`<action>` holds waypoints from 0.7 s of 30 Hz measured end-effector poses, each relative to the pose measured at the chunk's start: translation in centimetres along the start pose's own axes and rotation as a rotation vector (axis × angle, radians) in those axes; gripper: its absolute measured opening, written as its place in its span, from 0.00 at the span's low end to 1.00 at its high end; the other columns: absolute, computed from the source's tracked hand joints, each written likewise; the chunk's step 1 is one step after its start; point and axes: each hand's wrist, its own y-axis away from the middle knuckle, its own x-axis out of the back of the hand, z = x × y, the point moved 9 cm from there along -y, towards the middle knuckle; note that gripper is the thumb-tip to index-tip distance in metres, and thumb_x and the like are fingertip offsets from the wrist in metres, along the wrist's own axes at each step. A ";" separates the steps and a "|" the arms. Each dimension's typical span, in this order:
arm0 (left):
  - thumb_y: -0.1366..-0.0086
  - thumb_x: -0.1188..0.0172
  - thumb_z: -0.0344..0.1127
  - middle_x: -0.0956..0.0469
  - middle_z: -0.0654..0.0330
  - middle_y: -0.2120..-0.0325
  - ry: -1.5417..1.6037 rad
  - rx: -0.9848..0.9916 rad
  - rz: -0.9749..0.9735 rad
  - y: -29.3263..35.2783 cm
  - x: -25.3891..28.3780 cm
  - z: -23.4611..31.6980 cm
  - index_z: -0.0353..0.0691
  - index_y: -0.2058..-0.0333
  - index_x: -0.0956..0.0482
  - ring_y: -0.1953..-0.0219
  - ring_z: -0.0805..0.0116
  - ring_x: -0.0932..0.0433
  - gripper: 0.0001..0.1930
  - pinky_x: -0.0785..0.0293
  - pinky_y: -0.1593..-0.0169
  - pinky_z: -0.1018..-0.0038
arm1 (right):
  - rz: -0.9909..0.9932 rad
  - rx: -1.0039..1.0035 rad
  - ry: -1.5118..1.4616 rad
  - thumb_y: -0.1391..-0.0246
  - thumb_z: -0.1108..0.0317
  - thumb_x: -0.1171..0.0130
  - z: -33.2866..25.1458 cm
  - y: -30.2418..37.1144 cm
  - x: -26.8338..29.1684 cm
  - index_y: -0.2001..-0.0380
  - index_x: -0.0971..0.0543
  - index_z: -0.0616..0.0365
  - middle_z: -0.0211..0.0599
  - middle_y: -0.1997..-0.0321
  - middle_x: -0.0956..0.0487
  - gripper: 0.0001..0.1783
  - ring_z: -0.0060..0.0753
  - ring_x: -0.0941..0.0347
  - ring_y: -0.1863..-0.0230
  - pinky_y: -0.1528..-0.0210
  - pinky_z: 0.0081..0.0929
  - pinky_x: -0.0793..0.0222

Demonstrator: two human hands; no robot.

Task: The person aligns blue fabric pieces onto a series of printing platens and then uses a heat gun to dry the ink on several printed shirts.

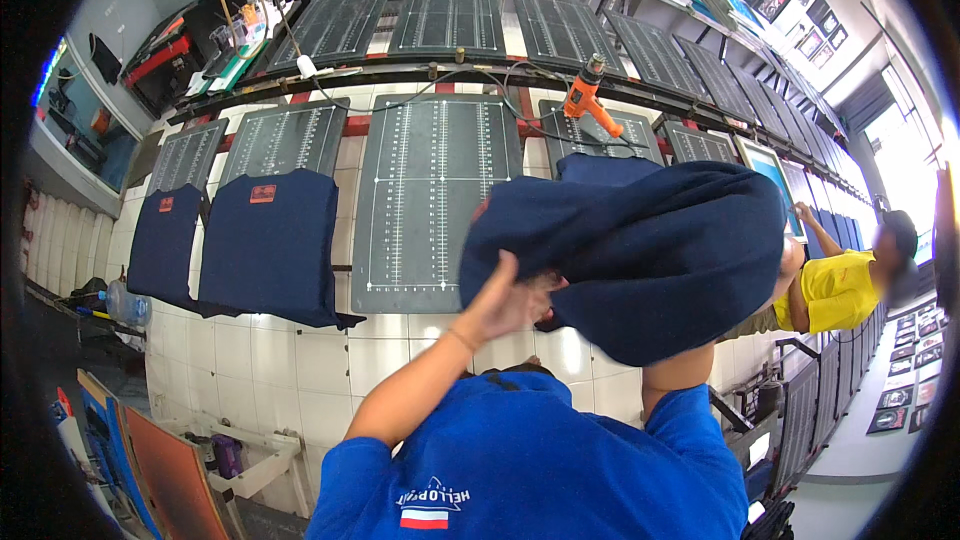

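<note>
A bunched navy T-shirt (640, 240) is raised in front of me, over the lower right of a dark printing board (440, 170) with white ruled lines. My left hand (510, 305) grips the shirt's near left edge, thumb against the cloth and fingers curled at a fold. From below, my right forearm (677, 370) runs up behind the shirt. The cloth hides most of my right hand, so its fingers cannot be made out. Navy shirts with small red neck prints lie on the two boards to the left, one a wide shirt (268, 245), the other a narrower shirt (163, 245).
An orange heat gun (592, 100) stands beyond the shirt, its cable (400, 108) trailing along the rail. More ruled boards (445, 22) line the far row. At right, a person in a yellow shirt (840, 290) reaches toward a framed screen (768, 180). Wooden panels (165, 460) lean at lower left.
</note>
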 end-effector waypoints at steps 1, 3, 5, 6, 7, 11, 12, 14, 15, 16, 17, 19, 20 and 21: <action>0.35 0.61 0.74 0.36 0.56 0.34 -0.059 0.066 0.103 -1.2 -0.5 -2.5 0.45 0.30 0.46 0.33 0.55 0.37 0.46 0.43 0.31 0.58 | -0.042 0.037 -0.030 0.56 0.55 0.49 0.3 -0.3 -0.1 0.56 0.27 0.74 0.61 0.58 0.21 0.31 0.53 0.22 0.53 0.43 0.47 0.28; 0.39 0.63 0.78 0.37 0.63 0.33 -0.070 0.216 0.089 -4.2 -2.8 -8.7 0.51 0.30 0.45 0.32 0.60 0.39 0.48 0.41 0.34 0.56 | -0.056 0.099 -0.055 0.54 0.55 0.49 -0.6 -0.9 -1.3 0.55 0.28 0.73 0.60 0.57 0.22 0.31 0.53 0.23 0.52 0.43 0.49 0.29; 0.31 0.56 0.60 0.30 0.59 0.42 -0.342 0.037 -0.078 -5.1 -4.3 -10.1 0.46 0.36 0.36 0.43 0.59 0.29 0.32 0.30 0.43 0.55 | -0.042 0.119 -0.098 0.52 0.55 0.49 -1.0 -1.3 -2.2 0.52 0.30 0.72 0.58 0.53 0.23 0.31 0.53 0.24 0.51 0.42 0.51 0.31; 0.26 0.53 0.51 0.27 0.57 0.47 -0.475 -0.089 -0.117 -4.9 -4.5 -10.1 0.44 0.39 0.32 0.49 0.58 0.24 0.24 0.25 0.48 0.54 | -0.053 0.118 -0.127 0.51 0.55 0.49 -0.8 -1.4 -2.3 0.51 0.30 0.72 0.58 0.51 0.24 0.31 0.53 0.24 0.50 0.42 0.52 0.31; 0.26 0.52 0.44 0.23 0.56 0.54 0.101 0.225 -0.173 -4.0 -3.1 -12.7 0.43 0.43 0.29 0.57 0.60 0.21 0.18 0.22 0.54 0.59 | -0.058 0.125 -0.136 0.50 0.55 0.49 -1.0 -1.5 -2.4 0.49 0.31 0.72 0.57 0.49 0.25 0.32 0.54 0.25 0.49 0.41 0.54 0.32; 0.28 0.46 0.36 0.21 0.58 0.65 0.019 0.228 0.089 4.9 -9.5 -2.6 0.40 0.46 0.27 0.70 0.69 0.22 0.15 0.25 0.69 0.72 | 0.167 0.353 0.196 0.44 0.58 0.51 -10.3 0.9 4.1 0.43 0.33 0.74 0.61 0.44 0.26 0.32 0.57 0.25 0.46 0.40 0.55 0.31; 0.30 0.44 0.35 0.20 0.58 0.63 -0.090 0.118 0.198 7.0 -10.2 0.3 0.37 0.46 0.26 0.66 0.70 0.20 0.16 0.20 0.64 0.72 | 0.272 0.437 0.320 0.41 0.59 0.52 -13.4 1.6 6.0 0.43 0.32 0.74 0.63 0.45 0.26 0.30 0.56 0.23 0.48 0.43 0.54 0.28; 0.34 0.40 0.45 0.20 0.60 0.63 -0.509 -0.048 0.193 11.2 -12.9 6.5 0.34 0.50 0.25 0.65 0.72 0.20 0.21 0.20 0.62 0.74 | 0.366 0.601 0.756 0.38 0.63 0.54 -17.3 2.7 7.4 0.43 0.31 0.73 0.64 0.45 0.26 0.26 0.55 0.21 0.52 0.48 0.51 0.23; 0.37 0.39 0.55 0.21 0.61 0.65 -0.835 -0.154 0.093 13.3 -15.1 9.6 0.33 0.54 0.24 0.68 0.74 0.24 0.27 0.25 0.63 0.77 | 0.343 0.679 1.072 0.37 0.66 0.56 -17.9 3.0 6.6 0.43 0.31 0.72 0.64 0.45 0.26 0.24 0.54 0.21 0.53 0.50 0.48 0.21; 0.40 0.38 0.65 0.22 0.63 0.66 -1.107 -0.291 0.027 15.6 -17.2 12.7 0.32 0.58 0.23 0.70 0.76 0.27 0.34 0.29 0.64 0.79 | 0.551 0.707 0.830 0.37 0.68 0.55 -17.8 3.6 8.1 0.43 0.30 0.70 0.60 0.46 0.25 0.23 0.50 0.20 0.55 0.53 0.45 0.19; 0.51 0.39 0.79 0.25 0.66 0.71 -1.267 -0.245 0.088 17.6 -18.1 14.8 0.33 0.60 0.22 0.73 0.76 0.31 0.46 0.34 0.68 0.79 | 0.573 0.684 0.931 0.36 0.65 0.54 -17.2 3.5 8.3 0.43 0.30 0.68 0.57 0.46 0.24 0.23 0.47 0.21 0.53 0.51 0.42 0.20; 0.70 0.33 0.77 0.33 0.70 0.83 -1.726 -0.194 0.065 21.9 -22.6 17.7 0.38 0.65 0.18 0.81 0.74 0.37 0.46 0.41 0.75 0.76 | 0.616 0.641 1.104 0.32 0.59 0.54 -15.0 3.4 10.4 0.43 0.30 0.65 0.51 0.46 0.23 0.23 0.40 0.22 0.50 0.46 0.35 0.24; 0.67 0.24 0.65 0.30 0.66 0.84 -1.982 -0.189 0.265 23.4 -24.6 19.1 0.40 0.68 0.17 0.84 0.72 0.33 0.36 0.38 0.77 0.76 | 0.637 0.614 1.199 0.31 0.56 0.53 -14.3 3.3 11.1 0.43 0.30 0.63 0.48 0.47 0.23 0.23 0.36 0.22 0.49 0.43 0.32 0.25; 0.60 0.20 0.43 0.23 0.61 0.80 -2.177 -0.249 0.466 24.3 -26.6 20.3 0.38 0.69 0.17 0.79 0.68 0.24 0.22 0.31 0.73 0.74 | 0.611 0.371 1.005 0.32 0.57 0.51 -12.6 1.4 11.9 0.47 0.27 0.63 0.46 0.50 0.21 0.21 0.35 0.21 0.52 0.45 0.31 0.25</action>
